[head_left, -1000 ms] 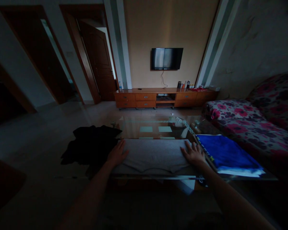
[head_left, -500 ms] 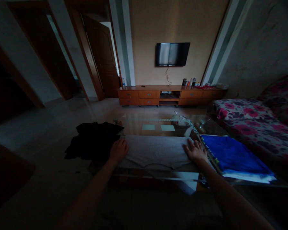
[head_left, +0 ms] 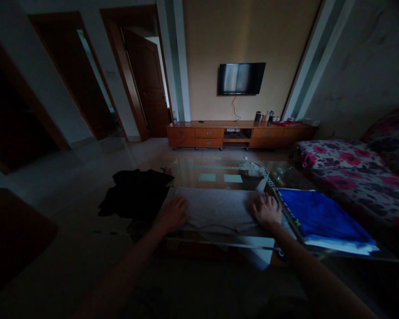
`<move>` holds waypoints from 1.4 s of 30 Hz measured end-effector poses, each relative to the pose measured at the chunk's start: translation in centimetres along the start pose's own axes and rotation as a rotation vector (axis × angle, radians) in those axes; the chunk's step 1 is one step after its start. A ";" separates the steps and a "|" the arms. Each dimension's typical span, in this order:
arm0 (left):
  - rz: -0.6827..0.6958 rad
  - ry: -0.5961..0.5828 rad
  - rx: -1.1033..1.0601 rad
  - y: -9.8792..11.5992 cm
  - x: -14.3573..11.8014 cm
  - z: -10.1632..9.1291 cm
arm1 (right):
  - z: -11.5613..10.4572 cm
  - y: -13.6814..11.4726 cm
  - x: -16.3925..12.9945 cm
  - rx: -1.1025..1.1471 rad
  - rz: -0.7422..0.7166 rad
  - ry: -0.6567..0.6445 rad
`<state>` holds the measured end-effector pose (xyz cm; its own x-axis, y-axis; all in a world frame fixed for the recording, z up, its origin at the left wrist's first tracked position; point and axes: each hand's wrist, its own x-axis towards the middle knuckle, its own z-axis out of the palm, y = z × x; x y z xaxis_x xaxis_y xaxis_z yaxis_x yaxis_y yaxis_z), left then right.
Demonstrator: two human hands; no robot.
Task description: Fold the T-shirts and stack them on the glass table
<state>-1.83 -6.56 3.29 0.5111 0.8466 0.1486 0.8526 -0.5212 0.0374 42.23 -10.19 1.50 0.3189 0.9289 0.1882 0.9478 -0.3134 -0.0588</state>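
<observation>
A folded grey cloth lies flat on the near part of a glass coffee table. My left hand rests palm down on the cloth's left end, fingers spread. On the right end of the cloth my right hand presses down the same way. Neither hand grips anything. A black garment lies crumpled just left of my left hand. Next to my right hand sits a folded blue cloth on top of a white one.
A floral sofa runs along the right. A small cluttered item sits on the table's far side. Beyond are a long wooden TV cabinet, a wall TV and open doorways at the left. The room is dim.
Both hands have slid inward along the grey cloth, toward its middle. The camera view has shifted slightly.
</observation>
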 end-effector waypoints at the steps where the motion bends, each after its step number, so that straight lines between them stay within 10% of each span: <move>1: 0.003 -0.023 -0.009 0.3 0.0 0.0 | 0.0 -0.5 -0.4 0.013 -0.015 -0.041; 27: 0.014 -0.122 -0.081 3.3 0.3 2.1 | 0.7 -5.0 -5.3 0.074 -0.265 -0.235; 42: -0.254 -0.100 -0.045 -1.3 -2.2 2.5 | 2.1 2.2 -5.2 -0.026 0.032 -0.047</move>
<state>-3.77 -7.53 0.41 0.2917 0.9560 0.0304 0.9503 -0.2933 0.1048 42.62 -15.31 -1.66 0.3497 0.9263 0.1402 0.9368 -0.3478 -0.0388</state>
